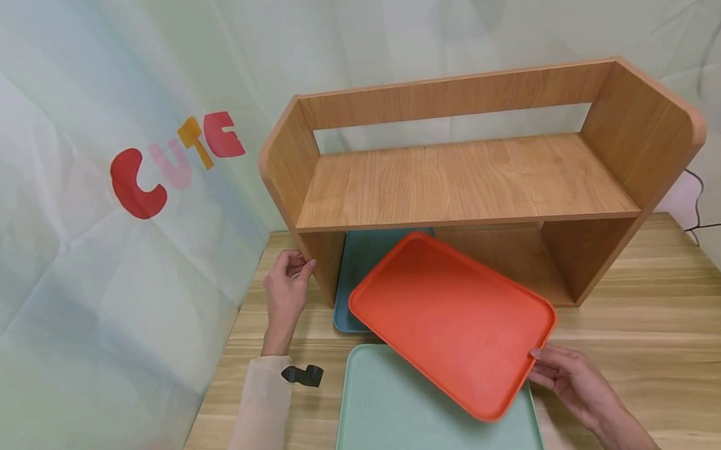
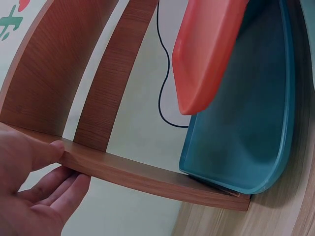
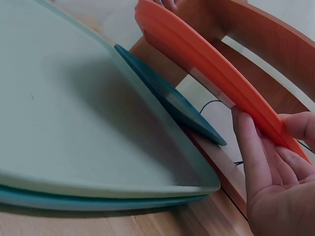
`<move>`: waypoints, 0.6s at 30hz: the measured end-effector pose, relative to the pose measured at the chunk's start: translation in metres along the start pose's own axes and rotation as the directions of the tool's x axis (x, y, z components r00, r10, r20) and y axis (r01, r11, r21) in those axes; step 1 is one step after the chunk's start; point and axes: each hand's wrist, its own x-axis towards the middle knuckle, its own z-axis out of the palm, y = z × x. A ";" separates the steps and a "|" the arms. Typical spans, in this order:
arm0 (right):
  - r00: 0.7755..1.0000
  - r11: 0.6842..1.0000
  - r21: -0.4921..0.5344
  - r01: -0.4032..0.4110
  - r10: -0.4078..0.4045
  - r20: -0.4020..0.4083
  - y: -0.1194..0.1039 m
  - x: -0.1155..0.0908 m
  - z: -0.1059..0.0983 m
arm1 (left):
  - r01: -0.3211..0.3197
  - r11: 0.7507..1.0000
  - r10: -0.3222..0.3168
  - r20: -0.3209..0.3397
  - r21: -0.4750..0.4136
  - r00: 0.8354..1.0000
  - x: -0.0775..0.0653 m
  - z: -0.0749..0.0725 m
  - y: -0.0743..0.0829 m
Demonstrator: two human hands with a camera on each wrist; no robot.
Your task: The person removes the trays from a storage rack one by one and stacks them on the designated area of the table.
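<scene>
My right hand [image 1: 581, 388] holds an orange-red tray [image 1: 452, 321] by its near right end, thumb on top and fingers beneath. The tray hangs tilted in front of the lower opening of a wooden desktop shelf [image 1: 469, 182]. With thumb and fingers, my left hand [image 1: 287, 288] pinches the front edge of the shelf's left side panel [image 2: 123, 169]. A teal tray [image 1: 348, 310] lies in the lower compartment against that panel, its front end sticking out and partly covered by the orange-red one. Below the raised tray, a mint green tray [image 1: 390, 411] lies on the table.
Under the mint green tray, the rim of another teal tray [image 3: 98, 204] shows in the right wrist view. The wood-grain table [image 1: 630, 353] runs up to a pale curtain [image 1: 55, 274] with CUTE letters [image 1: 138, 184]. A dark cord [image 2: 165, 83] hangs behind the shelf.
</scene>
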 end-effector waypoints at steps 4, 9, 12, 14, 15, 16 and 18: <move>1.000 1.000 -0.017 -0.019 0.019 0.018 0.000 -0.001 -0.002 | 0.000 1.000 0.000 0.007 0.003 1.000 0.000 0.000 0.000; 0.998 0.999 -0.032 -0.035 0.036 0.044 0.000 -0.001 -0.005 | -0.003 1.000 0.003 0.015 -0.002 1.000 0.000 -0.001 0.000; 0.997 0.998 -0.039 -0.039 0.042 0.063 0.000 -0.001 -0.007 | -0.004 1.000 0.004 0.013 -0.003 1.000 0.000 -0.001 0.000; 0.996 0.998 -0.044 -0.044 0.048 0.077 0.000 -0.001 -0.009 | -0.004 1.000 0.004 0.010 -0.002 1.000 0.000 -0.001 0.000; 0.995 0.998 -0.047 -0.050 0.054 0.086 0.000 -0.001 -0.010 | -0.004 1.000 0.004 0.007 -0.001 1.000 0.000 -0.001 0.000; 0.994 0.997 -0.050 -0.060 0.064 0.092 0.000 -0.001 -0.010 | -0.005 1.000 0.005 0.005 0.003 1.000 0.000 -0.001 0.000; 0.991 0.995 -0.055 -0.082 0.088 0.105 0.000 -0.001 -0.012 | -0.007 1.000 0.007 0.002 0.004 1.000 0.000 0.000 -0.001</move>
